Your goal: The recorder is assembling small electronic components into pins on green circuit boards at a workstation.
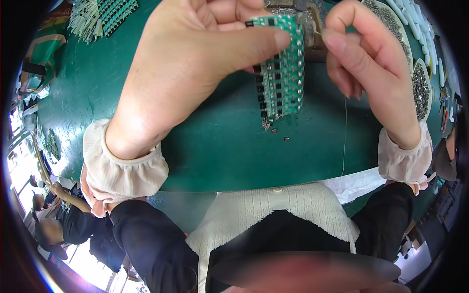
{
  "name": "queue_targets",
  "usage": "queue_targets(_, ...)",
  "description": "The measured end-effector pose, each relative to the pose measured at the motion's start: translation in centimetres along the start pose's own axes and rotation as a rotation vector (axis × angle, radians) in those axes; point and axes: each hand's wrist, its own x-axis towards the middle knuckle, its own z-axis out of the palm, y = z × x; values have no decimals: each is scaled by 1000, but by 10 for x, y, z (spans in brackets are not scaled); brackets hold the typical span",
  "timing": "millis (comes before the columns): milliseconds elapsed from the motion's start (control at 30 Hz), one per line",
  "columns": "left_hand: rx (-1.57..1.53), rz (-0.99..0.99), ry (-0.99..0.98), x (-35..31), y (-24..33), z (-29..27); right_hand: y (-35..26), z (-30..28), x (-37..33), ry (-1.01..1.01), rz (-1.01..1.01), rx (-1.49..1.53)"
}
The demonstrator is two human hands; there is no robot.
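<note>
My left hand (205, 58) grips a green circuit board panel (278, 78), its thumb pressed on the upper face. Rows of black parts and shiny solder points cover the panel, which is tilted over the table. At the panel's upper right, my right hand (366, 58) pinches a thin wire (345, 136) between thumb and index finger. Below the hand the wire hangs towards the table's front edge. A worn metal fixture (312, 22) stands just behind the panel, partly hidden by it and my fingers. Tiny loose components (268, 124) lie under the panel's lower end.
Another green board panel (117, 14) lies at the far left beside a bundle of pale strips (84, 22). On the right are trays of small metal parts (421, 90) and several white tubes (422, 29). Another person (73, 219) sits at the lower left.
</note>
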Motion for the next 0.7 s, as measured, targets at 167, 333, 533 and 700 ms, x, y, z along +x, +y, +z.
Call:
queue_targets(167, 16, -27, -25, 1, -3, -4, 8, -16, -10, -87, 40, -238)
queue_targets(333, -26, -5, -54, 8, -18, -11, 26, 4, -16, -135, -386, -761)
queue_targets(533, 64, -26, 74, 4, -3, 5, 20, -2, -12, -156, -387, -763)
queue_targets(700, 6, 48, 37, 2, -9, 0, 4, -5, -11, -226, 3, -384)
